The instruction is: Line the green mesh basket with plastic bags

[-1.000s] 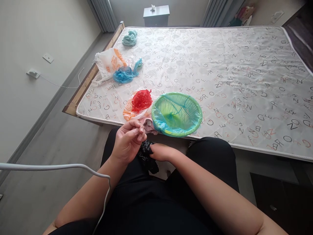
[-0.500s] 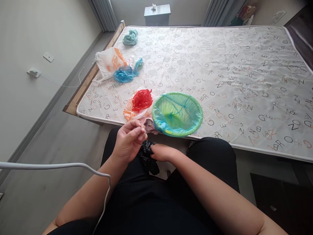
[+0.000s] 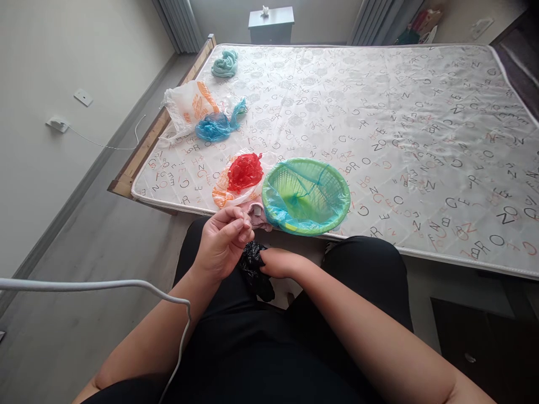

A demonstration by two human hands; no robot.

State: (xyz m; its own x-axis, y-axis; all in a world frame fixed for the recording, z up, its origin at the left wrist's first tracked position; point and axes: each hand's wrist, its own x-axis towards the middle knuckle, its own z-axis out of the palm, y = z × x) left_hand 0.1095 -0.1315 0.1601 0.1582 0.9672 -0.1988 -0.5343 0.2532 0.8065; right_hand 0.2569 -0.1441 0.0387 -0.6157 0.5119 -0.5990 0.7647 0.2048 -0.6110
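My left hand (image 3: pixel 223 241) is raised over my lap, palm side up, with thumb and fingertips pressed together. Whatever may be in that pinch is too small to make out. Just below and to the right, my right hand (image 3: pixel 280 262) is closed on a crumpled black plastic bag (image 3: pixel 257 280), its fingertips hidden in the folds. Close beyond both hands, at the mattress edge, stands a green mesh basket (image 3: pixel 344 193) lined with a thin blue plastic bag (image 3: pixel 275 210). A pinkish cloth (image 3: pixel 258 217) lies partly behind my left fingertips, against the basket.
On the mattress (image 3: pixel 400 140) lie a crumpled red plastic bag (image 3: pixel 244 172), a blue plastic bag (image 3: pixel 214 127), a white bag with orange print (image 3: pixel 191 106) and a rolled teal cloth (image 3: pixel 225 64). A white cable (image 3: pixel 105 285) crosses before my left forearm.
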